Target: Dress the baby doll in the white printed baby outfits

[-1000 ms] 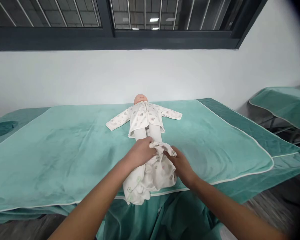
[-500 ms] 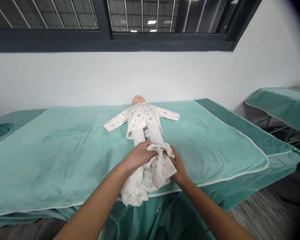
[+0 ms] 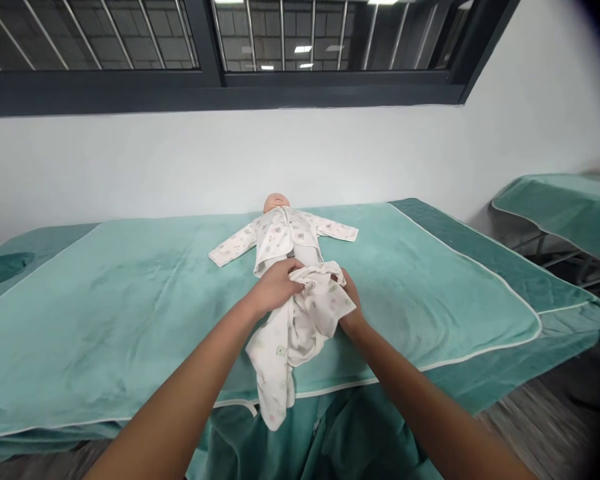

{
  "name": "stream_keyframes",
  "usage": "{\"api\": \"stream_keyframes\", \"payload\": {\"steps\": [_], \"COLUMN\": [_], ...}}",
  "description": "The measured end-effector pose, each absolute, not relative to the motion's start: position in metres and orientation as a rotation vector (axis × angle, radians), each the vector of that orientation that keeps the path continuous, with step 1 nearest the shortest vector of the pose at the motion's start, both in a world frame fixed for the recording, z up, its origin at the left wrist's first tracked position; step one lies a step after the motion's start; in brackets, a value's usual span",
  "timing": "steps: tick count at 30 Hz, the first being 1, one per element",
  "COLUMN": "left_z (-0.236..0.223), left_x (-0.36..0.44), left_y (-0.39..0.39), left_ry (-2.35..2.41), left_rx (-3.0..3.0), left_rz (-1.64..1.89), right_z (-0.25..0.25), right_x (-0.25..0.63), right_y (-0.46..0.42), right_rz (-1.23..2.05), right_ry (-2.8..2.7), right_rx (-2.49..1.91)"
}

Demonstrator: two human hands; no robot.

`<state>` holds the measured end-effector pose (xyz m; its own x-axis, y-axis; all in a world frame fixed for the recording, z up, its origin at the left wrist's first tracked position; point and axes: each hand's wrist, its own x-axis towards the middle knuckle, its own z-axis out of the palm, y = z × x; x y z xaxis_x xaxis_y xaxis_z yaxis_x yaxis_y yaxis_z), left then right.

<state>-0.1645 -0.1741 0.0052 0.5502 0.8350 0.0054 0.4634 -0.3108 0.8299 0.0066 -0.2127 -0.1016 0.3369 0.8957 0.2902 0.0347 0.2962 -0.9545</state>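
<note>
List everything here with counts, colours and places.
Mat: 1, light green, centre
Cover: 1, darker green, under mat
Doll: 1, pinkish head, on mat
Printed jacket: 1, white, on doll
Crumpled garment: 1, printed white, front centre
Side table: 1, green-covered, right edge
Barred window: 1, dark frame, top
Wall: 1, white, behind mat
Floor: 1, grey, bottom corners
Forearms: 2, bare, bottom
Left hand: 1, bare, gripping garment
Right hand: 1, bare, gripping garment

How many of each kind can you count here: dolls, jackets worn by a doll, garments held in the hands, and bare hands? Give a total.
Doll: 1
Worn jacket: 1
Held garment: 1
Bare hands, left hand and right hand: 2
Total: 5
</note>
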Motion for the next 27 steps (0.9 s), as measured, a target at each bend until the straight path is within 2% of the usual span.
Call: {"api": "stream_keyframes", "payload": {"steps": [5,11,17,22,27], "left_z": [0.003,-0.001,-0.024,-0.038,-0.032], "left_x": [-0.154,-0.149,-0.147,-0.151,-0.159], "left_y": [-0.171,-0.162,-0.143,-0.132,-0.12], "left_ry": [1.282,1.414,1.483,1.474,1.324], "left_rx": [2.338,2.545,2.413,2.377,1.942], "left_rz": [0.786,0.848,0.959,1.006,1.062], "right_z": [-0.099,-0.09,-0.091,-0.099,-0.098], "right_x": [0.007,0.004,-0.001,0.002,0.007], "right_y": [-0.204,-0.197,-0.165,-0.141,-0.131], "right_rz": [0.846,1.0,0.783,0.731,0.752], "right_ry": [-1.071,-0.916,-0.93,-0.975,-1.01], "right_rx": [-1.076,-1.012,-1.14,-1.178,-1.158]}}
